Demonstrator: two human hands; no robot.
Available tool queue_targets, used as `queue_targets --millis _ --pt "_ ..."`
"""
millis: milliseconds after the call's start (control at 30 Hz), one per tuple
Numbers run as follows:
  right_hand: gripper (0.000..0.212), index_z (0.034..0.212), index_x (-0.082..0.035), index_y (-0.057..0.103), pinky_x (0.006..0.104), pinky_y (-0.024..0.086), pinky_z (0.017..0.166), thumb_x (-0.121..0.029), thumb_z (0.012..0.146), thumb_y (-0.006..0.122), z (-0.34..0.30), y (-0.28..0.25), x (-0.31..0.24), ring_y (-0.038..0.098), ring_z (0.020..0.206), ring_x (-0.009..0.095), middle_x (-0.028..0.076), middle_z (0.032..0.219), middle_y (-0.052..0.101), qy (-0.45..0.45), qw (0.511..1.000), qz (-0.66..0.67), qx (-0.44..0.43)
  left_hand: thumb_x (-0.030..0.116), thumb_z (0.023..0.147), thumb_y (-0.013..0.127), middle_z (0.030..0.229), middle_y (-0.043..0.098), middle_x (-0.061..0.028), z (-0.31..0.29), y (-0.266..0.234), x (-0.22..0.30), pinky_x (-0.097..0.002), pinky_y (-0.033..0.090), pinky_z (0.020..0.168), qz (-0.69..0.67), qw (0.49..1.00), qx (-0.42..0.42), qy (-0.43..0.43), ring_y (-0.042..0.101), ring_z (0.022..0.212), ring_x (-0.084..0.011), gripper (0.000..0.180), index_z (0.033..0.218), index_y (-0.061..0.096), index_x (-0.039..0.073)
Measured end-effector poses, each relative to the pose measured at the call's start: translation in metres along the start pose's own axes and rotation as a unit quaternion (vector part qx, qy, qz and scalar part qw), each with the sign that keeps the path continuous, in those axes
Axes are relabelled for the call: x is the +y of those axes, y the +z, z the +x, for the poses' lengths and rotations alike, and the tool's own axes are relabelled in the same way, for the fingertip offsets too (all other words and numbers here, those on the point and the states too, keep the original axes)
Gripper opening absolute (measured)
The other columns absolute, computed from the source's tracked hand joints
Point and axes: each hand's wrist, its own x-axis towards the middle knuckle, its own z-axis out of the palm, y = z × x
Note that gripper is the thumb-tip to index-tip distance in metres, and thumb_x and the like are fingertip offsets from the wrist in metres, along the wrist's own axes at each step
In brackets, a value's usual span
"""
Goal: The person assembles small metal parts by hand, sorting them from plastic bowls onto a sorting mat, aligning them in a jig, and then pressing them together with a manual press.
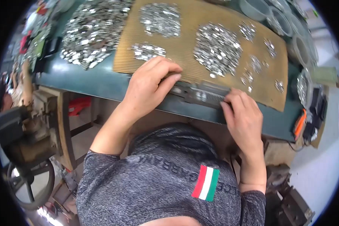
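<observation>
A long dark metal fixture (205,95) lies along the near edge of the bench, with small shiny parts sitting in its middle. At its left part is my left hand (148,86), thumb and forefinger closed together; whatever they pinch is too small or hidden to make out. My right hand (246,116) grips the fixture's right end between thumb and fingers. Just beyond my left hand lies a small heap of silvery metal pieces (148,51) on a brown corrugated sheet (184,56). A larger heap of such pieces (218,49) sits beyond the fixture.
More silvery pieces (160,19) and several small clusters cover the sheet; a big pile (94,30) spreads over the green bench (83,79) at left. Clear plastic tubs (254,8) line the far right. An orange-handled tool (300,124) lies at the right edge. Machinery with a handwheel (30,184) stands left.
</observation>
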Motion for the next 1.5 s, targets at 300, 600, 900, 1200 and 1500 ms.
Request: queue_targets --millis 300,600,900,1200,1500 --pt "0.009 0.100 -0.010 0.069 0.0429 0.056 0.070 -0.012 0.091 0.071 0.076 0.028 -0.024 0.070 0.081 0.029 0.006 0.094 0.068 -0.092 0.989 0.110 -0.029 0.001 0.091 0.072 0.095 0.068 -0.0085 -0.009 -0.024 -0.028 -0.0316 0.054 0.072 0.042 0.998 0.028 -0.041 0.069 0.082 -0.0223 0.013 0.103 0.070 0.002" --pt "0.012 0.095 -0.009 0.065 0.0454 0.057 0.068 -0.021 0.093 0.067 0.125 0.065 -0.035 0.070 0.081 0.031 0.009 0.089 0.065 -0.079 0.988 0.031 -0.127 0.004 0.089 0.073 0.092 0.069 -0.0103 -0.002 -0.023 -0.038 -0.0356 0.054 0.071 0.077 0.996 0.036 0.004 0.069 0.082 -0.0277 0.013 0.101 0.070 0.004" --pt "0.012 0.099 -0.010 0.064 0.0456 0.057 0.067 -0.020 0.092 0.067 0.123 0.061 -0.034 0.070 0.080 0.033 0.009 0.089 0.065 -0.067 0.988 0.038 -0.137 0.008 0.090 0.069 0.087 0.063 -0.0103 0.007 -0.020 -0.041 -0.0438 0.056 0.066 0.096 0.994 0.028 0.040 0.067 0.079 -0.0337 0.010 0.099 0.067 0.007" --pt "0.010 0.101 -0.010 0.064 0.0453 0.057 0.068 -0.019 0.096 0.064 0.123 0.064 -0.034 0.070 0.082 0.033 0.009 0.090 0.065 -0.070 0.988 0.028 -0.136 0.010 0.092 0.069 0.092 0.065 -0.0083 0.011 -0.020 -0.042 -0.0406 0.055 0.070 0.130 0.991 -0.020 0.006 0.068 0.083 -0.0311 0.012 0.104 0.070 0.007" --pt "0.011 0.103 -0.009 0.065 0.0457 0.057 0.074 -0.012 0.093 0.065 0.116 0.054 -0.028 0.069 0.086 0.033 0.011 0.094 0.065 -0.049 0.984 0.073 -0.154 0.011 0.090 0.069 0.091 0.062 -0.0076 0.014 -0.022 -0.045 -0.0409 0.055 0.068 0.145 0.988 -0.045 0.034 0.068 0.082 -0.0302 0.012 0.103 0.069 0.010"
